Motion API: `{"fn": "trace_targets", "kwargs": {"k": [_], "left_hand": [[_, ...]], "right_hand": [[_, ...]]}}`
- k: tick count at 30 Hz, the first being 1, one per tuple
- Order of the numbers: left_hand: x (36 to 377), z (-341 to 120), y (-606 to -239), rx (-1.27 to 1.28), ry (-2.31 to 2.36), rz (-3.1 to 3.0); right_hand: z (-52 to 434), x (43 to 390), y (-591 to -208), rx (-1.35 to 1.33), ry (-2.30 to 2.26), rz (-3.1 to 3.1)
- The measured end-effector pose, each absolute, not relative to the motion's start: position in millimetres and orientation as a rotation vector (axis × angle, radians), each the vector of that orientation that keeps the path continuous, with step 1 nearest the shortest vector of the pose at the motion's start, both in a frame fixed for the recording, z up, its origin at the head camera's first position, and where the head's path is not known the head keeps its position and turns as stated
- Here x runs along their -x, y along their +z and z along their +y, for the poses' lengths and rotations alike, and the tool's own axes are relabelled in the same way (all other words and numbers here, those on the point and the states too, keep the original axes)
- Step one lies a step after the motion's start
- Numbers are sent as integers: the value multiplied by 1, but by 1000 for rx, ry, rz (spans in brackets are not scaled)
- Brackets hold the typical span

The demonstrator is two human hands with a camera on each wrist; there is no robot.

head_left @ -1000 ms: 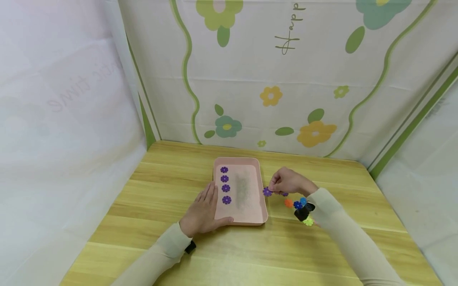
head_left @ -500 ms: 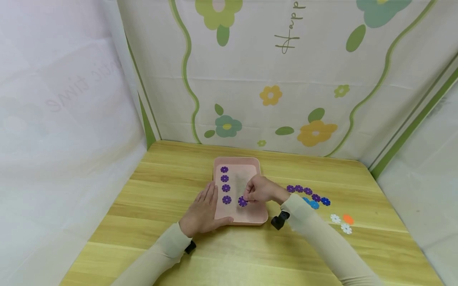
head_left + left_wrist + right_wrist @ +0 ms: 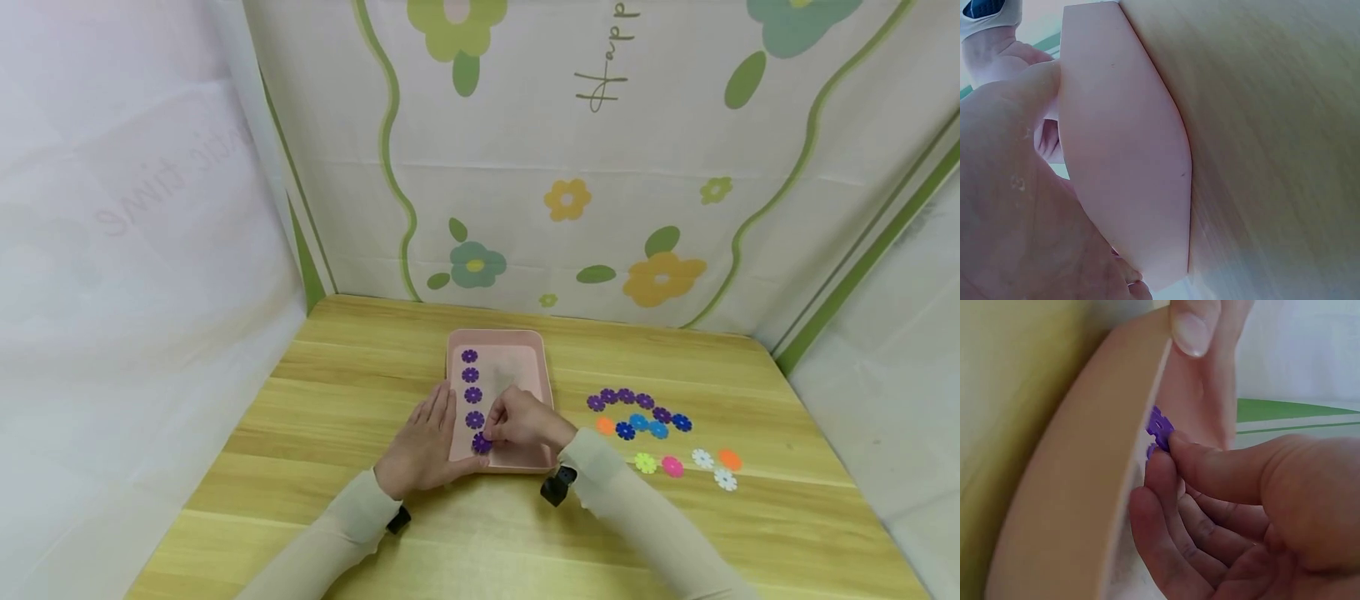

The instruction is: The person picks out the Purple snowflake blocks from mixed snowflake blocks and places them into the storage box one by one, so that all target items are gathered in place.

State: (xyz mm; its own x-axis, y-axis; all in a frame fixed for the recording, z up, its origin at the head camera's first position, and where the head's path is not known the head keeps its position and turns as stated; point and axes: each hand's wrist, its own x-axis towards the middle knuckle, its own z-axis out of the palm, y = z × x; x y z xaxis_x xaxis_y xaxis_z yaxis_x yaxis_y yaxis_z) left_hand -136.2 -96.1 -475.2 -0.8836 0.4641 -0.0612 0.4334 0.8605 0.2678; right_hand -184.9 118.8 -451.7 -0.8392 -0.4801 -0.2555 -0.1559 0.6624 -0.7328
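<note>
A pink rectangular tray [image 3: 517, 457] lies on the wooden table, with a column of purple snowflake discs [image 3: 472, 395] along its left side. My left hand [image 3: 422, 442] rests on the tray's near left corner, fingers straight along the left wall and thumb on the front rim. Between thumb and fingertips, my right hand [image 3: 525, 417] pinches another purple snowflake disc [image 3: 1161, 428] at the near end of that column, close to my left thumb. In the left wrist view the tray's outer wall [image 3: 1122, 144] fills the middle, and the pinched disc is hidden there.
Right of the tray, several purple discs [image 3: 626, 396] form an arc on the table. Blue discs [image 3: 648, 425], orange discs [image 3: 730, 460], white discs [image 3: 725, 479], a yellow-green disc [image 3: 645, 463] and a pink disc [image 3: 672, 467] lie nearby. A printed curtain [image 3: 510, 167] hangs behind.
My right hand has carried a purple disc from the table right of the tray, over its right rim, to the near left part of the tray. My left hand has stayed put.
</note>
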Motion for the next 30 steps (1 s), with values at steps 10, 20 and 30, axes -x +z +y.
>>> {"fn": "trace_targets", "kwargs": {"k": [10,20,30], "left_hand": [[136,-97,-472,-703,353,2917],[136,-97,-474,-715,385,2914],[136,-96,-473,-699,380,2900]], "right_hand": [[111,182,-462,472,-1014,2461],[114,183,-462,433,-999,2471],[141,189,-443,404,-978,2541]]}}
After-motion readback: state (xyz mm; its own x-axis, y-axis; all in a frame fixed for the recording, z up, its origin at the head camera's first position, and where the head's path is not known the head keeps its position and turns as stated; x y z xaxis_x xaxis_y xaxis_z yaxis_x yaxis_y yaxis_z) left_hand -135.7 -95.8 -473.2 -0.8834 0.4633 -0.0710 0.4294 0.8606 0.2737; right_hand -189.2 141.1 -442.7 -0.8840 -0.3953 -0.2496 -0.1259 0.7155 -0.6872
